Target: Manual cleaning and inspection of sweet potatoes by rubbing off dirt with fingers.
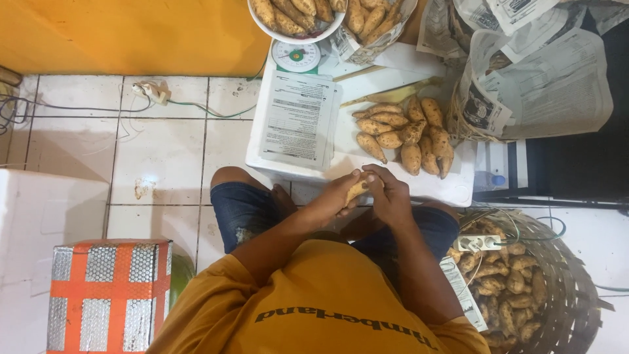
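The person is sitting on a white tiled floor (157, 157) with an orange wall running along the far side, and cables are trailing across the tiles toward a small plug. In front of the knees a low white table (432, 187) is carrying a heap of tan sweet potatoes (409, 134) and a stack of printed paper sheets (296, 118). Both hands are meeting just above the table's near edge: the left hand (334, 196) and the right hand (391, 196) are each wrapping their grip around one small sweet potato (357, 189), fingers closing on it from either side. Beyond the sheets a kitchen scale (296, 56) is holding a white bowl (298, 33) full of sweet potatoes, and beside it a newspaper-lined bag is standing filled with more. At the person's right a woven basket (576, 295) is sitting on the floor, holding many more sweet potatoes with a white power strip (477, 243) lying on top. At the left an orange and silver box (108, 295) is resting on the floor.
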